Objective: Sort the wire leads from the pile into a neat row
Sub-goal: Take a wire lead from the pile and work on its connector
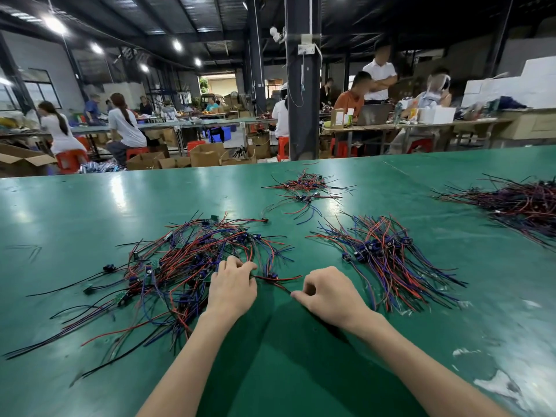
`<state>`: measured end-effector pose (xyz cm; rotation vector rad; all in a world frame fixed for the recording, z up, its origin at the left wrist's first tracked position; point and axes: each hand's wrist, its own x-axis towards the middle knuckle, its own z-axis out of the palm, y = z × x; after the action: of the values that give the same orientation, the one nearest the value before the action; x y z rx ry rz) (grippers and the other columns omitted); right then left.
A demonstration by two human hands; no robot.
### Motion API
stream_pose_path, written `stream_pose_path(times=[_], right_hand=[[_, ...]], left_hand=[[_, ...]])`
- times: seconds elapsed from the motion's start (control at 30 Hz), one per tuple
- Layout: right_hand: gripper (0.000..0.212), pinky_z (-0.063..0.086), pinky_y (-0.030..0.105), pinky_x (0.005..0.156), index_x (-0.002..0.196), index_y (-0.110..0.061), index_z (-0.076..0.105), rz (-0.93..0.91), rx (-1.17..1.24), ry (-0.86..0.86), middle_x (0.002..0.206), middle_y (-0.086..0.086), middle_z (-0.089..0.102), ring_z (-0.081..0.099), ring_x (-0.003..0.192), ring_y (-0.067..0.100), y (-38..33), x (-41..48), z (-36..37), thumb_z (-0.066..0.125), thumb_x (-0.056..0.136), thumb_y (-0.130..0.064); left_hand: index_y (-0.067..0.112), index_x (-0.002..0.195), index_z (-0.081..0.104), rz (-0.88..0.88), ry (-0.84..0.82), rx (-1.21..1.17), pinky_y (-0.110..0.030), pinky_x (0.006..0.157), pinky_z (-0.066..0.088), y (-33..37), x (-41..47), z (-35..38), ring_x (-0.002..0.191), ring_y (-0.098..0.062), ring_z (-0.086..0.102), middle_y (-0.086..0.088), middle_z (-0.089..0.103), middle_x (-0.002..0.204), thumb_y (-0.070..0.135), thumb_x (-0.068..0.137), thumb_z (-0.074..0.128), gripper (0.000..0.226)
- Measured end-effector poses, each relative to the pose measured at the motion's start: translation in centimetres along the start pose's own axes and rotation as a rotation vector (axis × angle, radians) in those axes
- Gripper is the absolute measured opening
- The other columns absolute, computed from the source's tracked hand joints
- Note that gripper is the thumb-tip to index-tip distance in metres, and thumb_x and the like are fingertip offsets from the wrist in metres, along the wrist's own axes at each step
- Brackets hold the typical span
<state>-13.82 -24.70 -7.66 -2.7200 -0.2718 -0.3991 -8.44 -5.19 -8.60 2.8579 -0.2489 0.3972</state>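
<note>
Across the lower half of my feed spreads the green table (90, 221), with white scuffs at 4 o'clock. Beyond its far edge, at 12 o'clock, I see a dark pillar (302, 85), seated workers and cardboard boxes (207, 155).

On the table, the tangled pile (168, 272) of red, blue and black wire leads sprawls at 9 o'clock from the hands. At 3 o'clock lies the sorted bunch (388, 257), its leads fanned roughly the same way. A dark heap (517, 203) sits at 2 o'clock and a small loose cluster (304, 188) at 12 o'clock, both well apart from the hands.

My view of the left hand (231, 284) shows it at the pile's right edge, fingers curled, gripping one end of a single lead (276, 278). The right hand (328, 291) pinches the other end, so the lead stretches between them just above the table, with loose strands of the pile crossing behind it.
</note>
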Motion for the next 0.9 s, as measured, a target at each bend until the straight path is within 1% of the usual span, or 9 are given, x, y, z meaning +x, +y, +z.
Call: stream_pose_path(times=[0.13, 0.2, 0.3, 0.43, 0.57, 0.63, 0.7, 0.8, 0.9], right_hand=[[0.040, 0.036, 0.032, 0.101, 0.133, -0.027, 0.052, -0.157, 0.033, -0.124, 0.133, -0.004, 0.054, 0.047, 0.121, 0.018, -0.7, -0.1, 0.6, 0.051, 0.095, -0.041], [0.034, 0.035, 0.035, 0.101, 0.130, -0.025, 0.058, -0.231, -0.018, -0.178, 0.133, -0.004, 0.055, 0.046, 0.120, 0.019, -1.1, -0.1, 0.7, 0.048, 0.098, -0.034], [0.024, 0.041, 0.035, 0.091, 0.107, -0.014, 0.070, -0.241, -0.002, -0.137, 0.109, 0.004, 0.066, 0.052, 0.105, 0.024, -1.0, 0.1, 0.6, 0.051, 0.095, -0.020], [0.018, 0.046, 0.031, 0.081, 0.097, -0.013, 0.069, -0.200, 0.120, -0.084, 0.092, 0.005, 0.067, 0.056, 0.086, 0.020, -0.6, -0.1, 0.1, 0.058, 0.083, -0.008], [0.023, 0.043, 0.023, 0.063, 0.093, -0.022, 0.058, -0.066, 0.317, -0.198, 0.067, -0.008, 0.060, 0.052, 0.060, 0.005, -0.1, 0.0, -0.7, 0.068, 0.077, -0.011], [0.027, 0.037, 0.015, 0.057, 0.094, -0.023, 0.053, 0.002, 0.367, -0.196, 0.065, -0.010, 0.058, 0.048, 0.053, -0.003, 0.0, 0.2, -0.6, 0.074, 0.077, -0.021], [0.033, 0.037, 0.016, 0.061, 0.103, -0.021, 0.054, 0.037, 0.325, -0.138, 0.078, -0.009, 0.057, 0.047, 0.059, -0.004, 0.2, 0.4, -0.4, 0.074, 0.080, -0.032], [0.041, 0.042, 0.027, 0.086, 0.121, -0.020, 0.055, 0.038, 0.177, -0.118, 0.105, -0.001, 0.053, 0.054, 0.094, 0.012, 0.4, 0.4, -0.2, 0.066, 0.086, -0.037], [0.038, 0.044, 0.035, 0.092, 0.122, -0.021, 0.053, 0.050, 0.157, -0.141, 0.114, 0.002, 0.049, 0.055, 0.106, 0.023, 0.5, 0.2, 0.1, 0.063, 0.088, -0.036]], left_hand=[[0.028, 0.126, 0.055, 0.011, -0.008, 0.028, -0.036, 0.098, 0.034, 0.4, -0.1, 0.5, 0.119, -0.023, 0.038, -0.002, 0.045, 0.125, 0.031, 0.096, 0.043, 0.032], [0.027, 0.125, 0.055, 0.011, -0.003, 0.026, -0.037, 0.098, 0.033, 0.5, -0.2, 0.6, 0.119, -0.023, 0.037, -0.002, 0.045, 0.125, 0.030, 0.096, 0.042, 0.032], [0.029, 0.125, 0.055, 0.033, 0.006, 0.018, -0.036, 0.099, 0.031, 0.6, -0.3, 0.6, 0.119, -0.021, 0.036, -0.001, 0.045, 0.124, 0.029, 0.096, 0.043, 0.032], [0.031, 0.119, 0.061, 0.123, 0.033, -0.005, -0.034, 0.097, 0.028, 1.1, -0.5, 0.4, 0.118, -0.018, 0.037, 0.004, 0.048, 0.122, 0.029, 0.096, 0.047, 0.027], [0.032, 0.106, 0.067, 0.203, 0.063, -0.004, -0.030, 0.095, 0.025, 1.4, -0.6, -0.1, 0.117, -0.013, 0.039, 0.011, 0.053, 0.118, 0.036, 0.093, 0.054, 0.019], [0.032, 0.105, 0.069, 0.244, 0.087, -0.040, -0.028, 0.092, 0.024, 1.6, -0.6, -0.3, 0.115, -0.012, 0.041, 0.012, 0.056, 0.114, 0.037, 0.092, 0.056, 0.020], [0.030, 0.104, 0.071, 0.292, 0.125, -0.103, -0.026, 0.090, 0.024, 1.9, -0.7, -0.5, 0.110, -0.012, 0.045, 0.011, 0.061, 0.108, 0.036, 0.091, 0.058, 0.019], [0.024, 0.101, 0.074, 0.344, 0.149, -0.200, -0.027, 0.089, 0.030, 2.4, -0.8, -0.8, 0.102, -0.014, 0.054, 0.007, 0.068, 0.100, 0.031, 0.089, 0.062, 0.018], [0.022, 0.098, 0.075, 0.339, 0.165, -0.259, -0.031, 0.087, 0.036, 2.6, -1.0, -1.0, 0.094, -0.016, 0.060, 0.004, 0.072, 0.095, 0.029, 0.088, 0.064, 0.016]])
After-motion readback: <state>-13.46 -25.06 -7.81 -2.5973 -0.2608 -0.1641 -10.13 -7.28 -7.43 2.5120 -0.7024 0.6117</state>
